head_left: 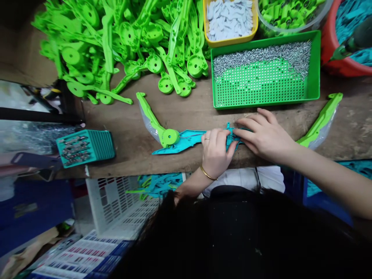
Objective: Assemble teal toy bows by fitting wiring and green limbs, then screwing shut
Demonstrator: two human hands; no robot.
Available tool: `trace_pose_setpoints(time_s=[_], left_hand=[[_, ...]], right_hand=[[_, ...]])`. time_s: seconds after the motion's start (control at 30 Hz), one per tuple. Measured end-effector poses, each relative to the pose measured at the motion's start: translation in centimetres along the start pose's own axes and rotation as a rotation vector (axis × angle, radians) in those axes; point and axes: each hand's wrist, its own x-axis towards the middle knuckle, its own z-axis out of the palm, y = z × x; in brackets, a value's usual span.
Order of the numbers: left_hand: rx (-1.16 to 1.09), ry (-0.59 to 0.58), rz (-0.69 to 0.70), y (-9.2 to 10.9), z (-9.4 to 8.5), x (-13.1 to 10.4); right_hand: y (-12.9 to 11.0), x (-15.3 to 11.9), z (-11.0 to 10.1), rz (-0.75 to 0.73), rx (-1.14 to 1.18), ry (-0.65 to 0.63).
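A teal plastic toy bow body [190, 138] lies across the front of the wooden bench, with a curved green limb [152, 118] attached at its left end. A second green limb [324, 122] extends on the right; its join is hidden by my right arm. My left hand [215, 149], wearing a ring and a gold bangle, has its fingers curled over the middle of the body. Closed on the same middle section from the right, my right hand [261, 133] has its fingertips at the teal piece. Any small part under the fingertips cannot be made out.
A heap of green plastic parts [128, 35] covers the back left. Behind my hands stands a green tray of screws [266, 102], near a yellow bin of pale pieces [232, 42] and a red bucket [364, 69]. A teal box of metal pieces [100, 145] sits left; a dark tool [356, 38] hangs right.
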Motion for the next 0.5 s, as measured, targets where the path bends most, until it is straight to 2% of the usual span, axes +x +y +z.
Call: trace_pose_setpoints(time_s=[0.17, 0.27, 0.37, 0.5], left_hand=[[0.055, 0.053, 0.011, 0.2, 0.1, -0.5], [0.048, 0.087, -0.002, -0.3, -0.7, -0.7], [0.030, 0.095, -0.023, -1.8, -2.2, -1.0], [-0.013, -0.011, -0.001, -4.5, -3.8, -0.8]], right_hand=[[0.4, 0.4, -0.3, -0.019, 0.046, -0.054], [0.5, 0.5, -0.2, -0.023, 0.082, -0.073], [0.4, 0.4, 0.0, 0.004, 0.103, -0.059], [0.4, 0.6, -0.1, -0.036, 0.066, -0.072]])
